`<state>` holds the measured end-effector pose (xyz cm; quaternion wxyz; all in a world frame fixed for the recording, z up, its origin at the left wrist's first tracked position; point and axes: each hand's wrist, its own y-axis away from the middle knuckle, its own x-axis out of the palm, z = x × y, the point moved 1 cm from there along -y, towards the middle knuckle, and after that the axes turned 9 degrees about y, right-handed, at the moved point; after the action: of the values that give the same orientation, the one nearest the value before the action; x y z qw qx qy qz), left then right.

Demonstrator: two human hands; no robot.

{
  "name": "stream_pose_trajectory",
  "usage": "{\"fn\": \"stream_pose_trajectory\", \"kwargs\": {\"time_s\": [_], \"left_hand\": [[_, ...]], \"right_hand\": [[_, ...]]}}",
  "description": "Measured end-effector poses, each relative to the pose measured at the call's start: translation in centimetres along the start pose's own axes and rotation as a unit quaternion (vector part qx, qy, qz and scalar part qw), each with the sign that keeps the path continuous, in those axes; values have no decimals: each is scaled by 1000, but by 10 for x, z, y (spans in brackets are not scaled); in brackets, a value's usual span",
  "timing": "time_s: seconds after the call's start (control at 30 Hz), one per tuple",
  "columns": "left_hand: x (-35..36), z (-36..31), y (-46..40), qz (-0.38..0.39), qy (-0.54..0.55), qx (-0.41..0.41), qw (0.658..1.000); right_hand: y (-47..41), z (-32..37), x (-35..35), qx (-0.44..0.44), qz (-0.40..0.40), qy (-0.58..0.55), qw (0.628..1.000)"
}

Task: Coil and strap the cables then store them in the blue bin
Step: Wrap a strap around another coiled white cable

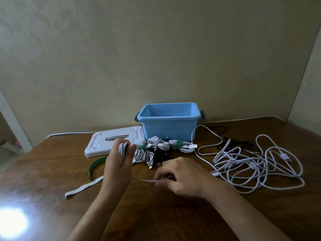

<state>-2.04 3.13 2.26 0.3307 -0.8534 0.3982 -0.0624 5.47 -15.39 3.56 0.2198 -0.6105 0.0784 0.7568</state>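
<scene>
My left hand (118, 162) is raised over the table and grips a small coil of white cable (123, 148) between thumb and fingers. The cable's free length (144, 180) runs right to my right hand (180, 176), which pinches it low over the wood. Several strapped coils (166, 146), white and black, lie in front of the open blue bin (168, 119). A tangle of loose white and dark cables (251, 160) spreads at the right. A green strap (94, 165) and a grey strap (83, 187) lie left of my left hand.
The bin's white lid (107, 143) lies flat to the left of the bin. The brown wooden table (173, 214) meets a pale wall behind. A bright glare spot (12, 221) sits on the table's front left.
</scene>
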Motion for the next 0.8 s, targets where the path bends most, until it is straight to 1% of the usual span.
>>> {"fn": "stream_pose_trajectory", "kwargs": {"time_s": [0.1,0.2,0.23,0.3,0.37,0.5,0.6,0.67,0.73,0.77,0.8], "left_hand": [[3,7,1,27,-37,-4,999],[6,11,3,77,-89,-14,993],[6,12,3,90,-101,-18,991],[5,12,4,102,-111,-31,988],[2,12,3,101,-89,-44,990],[4,11,2,119,-49,-50,990],[8,10,6,147,-23,-47,988],[10,5,10,177,15,-34,984],[10,2,11,214,59,-50,974],[10,2,12,237,62,-62,968],[11,2,12,256,41,-65,964]], "right_hand": [[1,2,0,-2,8,-23,1000],[3,3,-2,21,43,-102,994],[4,3,-3,25,38,-94,995],[4,-3,-7,30,-17,-29,999],[6,-10,-12,34,-69,-5,997],[5,-15,-8,19,-94,-84,992],[2,-10,-1,12,-119,-112,987],[1,-7,0,10,-150,-122,981],[1,-4,0,10,-185,-126,975],[1,-3,0,11,-198,-131,971],[1,-1,0,12,-208,-138,968]]}}
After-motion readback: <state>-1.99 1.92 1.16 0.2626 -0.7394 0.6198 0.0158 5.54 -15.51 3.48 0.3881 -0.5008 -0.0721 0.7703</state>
